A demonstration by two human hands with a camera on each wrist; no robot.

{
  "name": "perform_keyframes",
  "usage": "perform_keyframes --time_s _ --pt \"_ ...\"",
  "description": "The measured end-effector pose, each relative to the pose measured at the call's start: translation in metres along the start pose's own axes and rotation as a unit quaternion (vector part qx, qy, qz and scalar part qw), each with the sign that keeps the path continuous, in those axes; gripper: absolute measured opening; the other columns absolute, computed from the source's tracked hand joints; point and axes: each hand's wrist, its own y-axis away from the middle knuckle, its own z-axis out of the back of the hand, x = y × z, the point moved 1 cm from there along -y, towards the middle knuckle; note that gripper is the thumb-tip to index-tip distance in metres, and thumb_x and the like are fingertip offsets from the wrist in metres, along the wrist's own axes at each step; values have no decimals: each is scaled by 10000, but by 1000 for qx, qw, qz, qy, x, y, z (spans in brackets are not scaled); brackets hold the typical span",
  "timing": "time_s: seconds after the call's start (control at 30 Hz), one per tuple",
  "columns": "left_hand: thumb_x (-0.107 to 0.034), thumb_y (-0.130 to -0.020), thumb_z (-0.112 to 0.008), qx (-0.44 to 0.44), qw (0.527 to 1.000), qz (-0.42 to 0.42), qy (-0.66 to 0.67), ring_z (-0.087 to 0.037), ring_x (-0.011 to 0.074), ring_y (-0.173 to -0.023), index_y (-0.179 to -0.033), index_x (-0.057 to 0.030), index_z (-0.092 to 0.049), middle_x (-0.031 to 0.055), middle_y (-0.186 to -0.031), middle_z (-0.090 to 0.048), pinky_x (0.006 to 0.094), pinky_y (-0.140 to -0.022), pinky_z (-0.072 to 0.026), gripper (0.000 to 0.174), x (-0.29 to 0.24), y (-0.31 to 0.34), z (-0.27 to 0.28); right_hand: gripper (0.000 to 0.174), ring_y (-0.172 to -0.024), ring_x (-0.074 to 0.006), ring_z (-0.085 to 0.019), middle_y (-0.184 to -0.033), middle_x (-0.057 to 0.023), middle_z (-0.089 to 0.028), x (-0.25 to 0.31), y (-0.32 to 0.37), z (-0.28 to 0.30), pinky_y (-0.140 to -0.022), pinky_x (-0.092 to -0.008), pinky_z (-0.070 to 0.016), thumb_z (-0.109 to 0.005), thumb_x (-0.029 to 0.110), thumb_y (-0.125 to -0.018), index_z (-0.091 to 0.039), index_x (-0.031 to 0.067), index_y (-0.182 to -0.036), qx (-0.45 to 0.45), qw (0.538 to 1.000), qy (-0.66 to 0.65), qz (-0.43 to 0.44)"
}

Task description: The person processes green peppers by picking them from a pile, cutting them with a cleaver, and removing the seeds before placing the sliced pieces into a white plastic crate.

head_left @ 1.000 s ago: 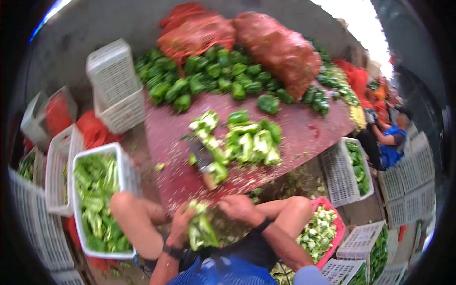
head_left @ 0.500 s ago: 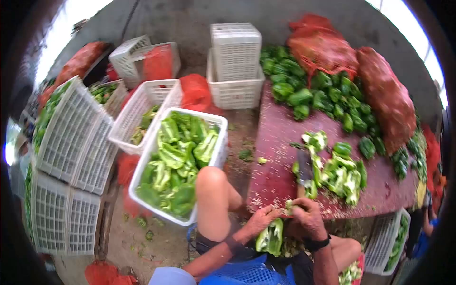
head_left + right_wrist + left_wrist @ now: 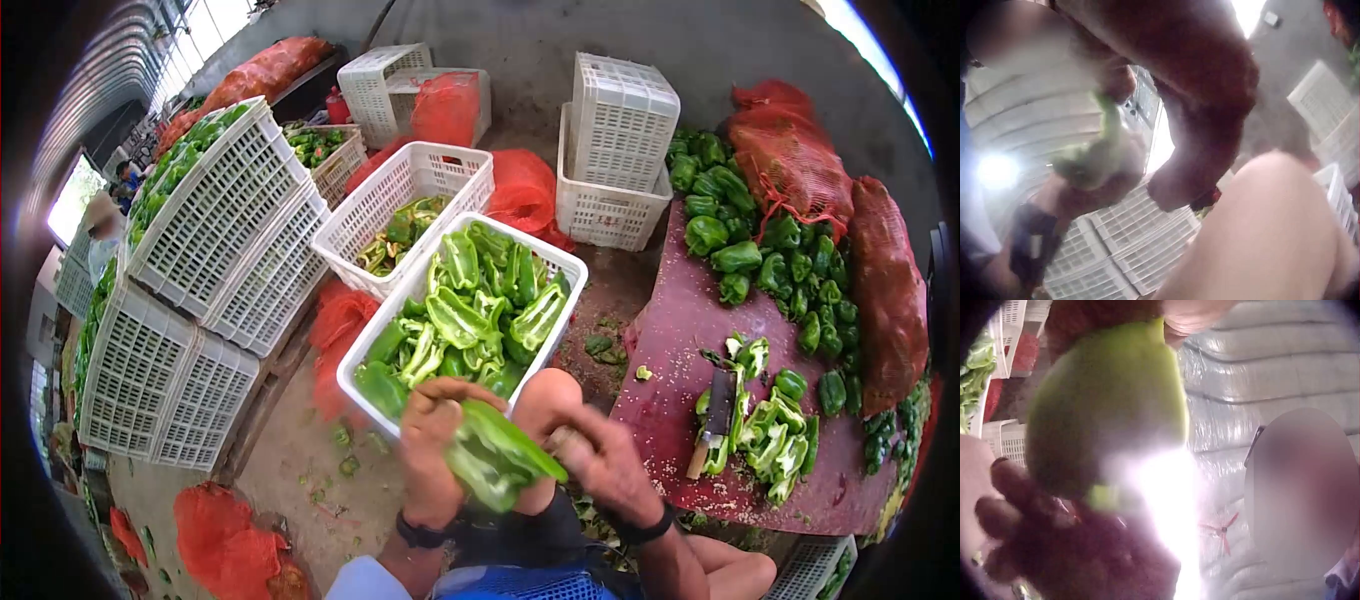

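In the head view my left hand (image 3: 433,455) grips a halved green bell pepper (image 3: 505,460), its pale hollow inside facing up. My right hand (image 3: 605,462), blurred, is close to the pepper's right tip with loosely bent fingers. From the right wrist, a gap shows between the fingers of my right hand (image 3: 1204,94), and the pepper half (image 3: 1094,153) is in the other hand. The pepper's smooth outer skin (image 3: 1100,419) fills the left wrist view's middle. Just beyond the hands is a white crate (image 3: 362,350) full of halved green peppers (image 3: 460,315).
On the red table (image 3: 640,420) at right lie a knife (image 3: 715,410), cut peppers (image 3: 775,440), whole peppers (image 3: 800,270) and red mesh sacks (image 3: 790,165). Another white crate (image 3: 340,235) holds pepper scraps. Stacked crates (image 3: 215,220) stand at left, and a red net (image 3: 225,540) lies on the floor.
The view has swung left, away from the table toward the crates. Both hands and the pepper half have come up from the lap at the table's edge to the filled crate. The right hand has come off the pepper's end.
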Motion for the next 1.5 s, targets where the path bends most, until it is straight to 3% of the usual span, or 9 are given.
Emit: perform_keyframes --time_s 0.07,0.23,0.33,0.4,0.5,0.67,0.87,1.13,1.5 --pt "-227 -950 -645 -21 1000 -5 -16 -696 282 -865 -1170 -20 -534 190 -1006 -668 413 -773 -608 322 -4 -13 16 371 -929 -164 -664 -1004 -99 -700 0 1 -20 -855 -318 -534 -560 151 -1013 -581 -14 -1345 35 995 58 70" --pt "-132 -938 -658 -42 982 -114 -142 -690 246 -911 -1138 -4 -568 159 -1037 -680 372 -820 -590 253 -33 -46 72 335 -884 -187 -706 -975 -116 -700 9 0 -34 -808 -312 -561 -552 144 -1023 -599 -56 -1289 32 984 -168 -57" --pt "-18 -909 -662 -110 900 -317 -277 -672 256 -967 -1113 -17 -588 153 -1061 -677 374 -877 -561 217 -45 -68 95 275 -734 -168 -701 -926 -116 -693 11 4 -14 -662 -285 -567 -533 137 -1032 -612 -48 -1219 -28 978 -197 -70" --pt "67 -854 -691 4 677 -420 -604 -651 278 -984 -1097 -9 -618 149 -1094 -673 366 -887 -524 265 -41 -79 106 249 -706 -179 -704 -919 -134 -700 9 6 2 -616 -287 -567 -524 143 -1036 -614 -57 -1153 -80 972 -179 -133" --pt "-58 -843 -739 42 650 -295 -699 -603 331 -1183 -1081 -55 -656 180 -1238 -651 449 -1051 -462 252 25 -82 145 260 -644 -165 -679 -872 -132 -696 -4 8 12 -572 -279 -553 -550 186 -1035 -621 -55 -1099 -131 962 -200 -132" --pt "-188 -767 -801 157 757 -55 -632 -462 415 -1375 -1326 -56 -618 249 -1453 -529 461 -1163 -367 602 88 -67 198 290 -614 -168 -655 -812 -140 -671 -13 17 19 -578 -276 -550 -551 218 -1026 -610 -58 -1093 -140 958 -201 -146" --pt "-179 -771 -804 320 675 2 -665 -551 401 -1272 -1391 -35 -564 223 -1364 -599 442 -1072 -460 680 50 -88 212 308 -606 -159 -649 -819 -129 -674 -27 21 28 -577 -272 -544 -559 244 -1021 -611 -54 -1079 -157 951 -222 -149" --pt "-344 -837 -793 80 610 -28 -788 -638 443 -956 -1400 3 -533 284 -1009 -625 503 -837 -523 710 77 -57 172 323 -626 -155 -653 -836 -115 -674 -42 28 26 -577 -274 -545 -581 274 -1019 -611 -40 -1090 -151 946 -233 -170" --pt "-386 -909 -714 47 673 -36 -737 -662 485 -870 -1424 47 -483 328 -1010 -642 523 -736 -549 712 117 -29 188 322 -623 -159 -653 -830 -118 -665 -50 30 36 -588 -279 -552 -576 269 -1013 -601 -43 -1091 -156 931 -278 -179"
